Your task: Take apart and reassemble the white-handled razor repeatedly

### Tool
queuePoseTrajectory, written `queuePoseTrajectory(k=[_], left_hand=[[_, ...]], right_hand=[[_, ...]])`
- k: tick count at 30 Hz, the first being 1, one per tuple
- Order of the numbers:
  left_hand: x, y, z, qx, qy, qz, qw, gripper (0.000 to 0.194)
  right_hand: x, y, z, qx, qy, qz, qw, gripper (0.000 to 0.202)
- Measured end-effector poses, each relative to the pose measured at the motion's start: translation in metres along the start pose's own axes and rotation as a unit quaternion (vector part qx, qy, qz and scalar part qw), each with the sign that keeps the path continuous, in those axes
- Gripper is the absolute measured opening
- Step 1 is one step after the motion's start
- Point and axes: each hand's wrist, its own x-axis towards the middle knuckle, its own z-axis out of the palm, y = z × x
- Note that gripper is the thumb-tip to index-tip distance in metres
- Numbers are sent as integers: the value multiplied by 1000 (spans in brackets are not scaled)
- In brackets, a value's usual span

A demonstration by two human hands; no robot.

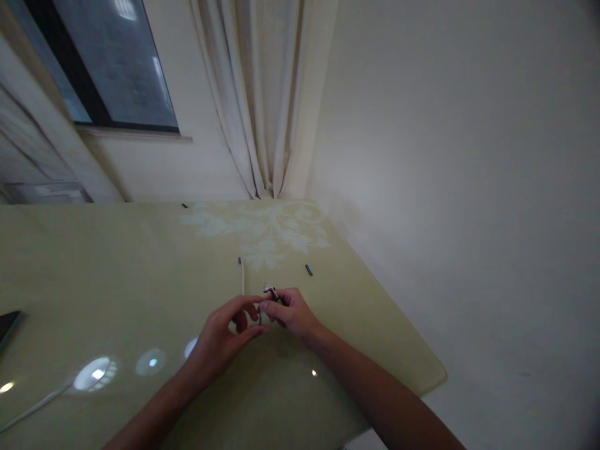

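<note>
My left hand [227, 328] is over the table with its thumb and fingers closed around a small, slim dark piece [260, 316], too small to name. Close against it, my right hand [291, 314] grips a small dark object with a shiny metal end [270, 290], whose kind I cannot make out. The fingertips of both hands meet or nearly meet. Just beyond the left fingers a white cable [242, 278] runs away from me and ends in a dark tip [239, 260]. Where its near end goes is hidden by my hand.
A short dark stick-like piece [308, 270] lies beyond my right hand on the pale, glossy table [375, 337]. Another small dark piece [184, 205] is at the far edge. A dark flat object [8, 326] and a white cord [37, 406] are at left. A wall [469, 187] borders the right side.
</note>
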Motion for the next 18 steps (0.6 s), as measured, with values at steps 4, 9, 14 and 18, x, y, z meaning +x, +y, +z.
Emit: queuePoseTrajectory(k=[4,9,14,18], left_hand=[[8,-7,-5,-86,19,-69,994,42],[11,-15,-8,-200,71,-125,969,51],[11,-13,-4,-280,66,-130,949,54],[12,-8,-3,-307,55,-141,939,54]], right_hand=[[3,-1,-2,3,-19,-34,999,54],[2,-3,-2,-4,-58,-74,996,57],[-4,-8,1,-47,-60,-114,991,55],[-4,-10,1,-68,-58,-121,989,54]])
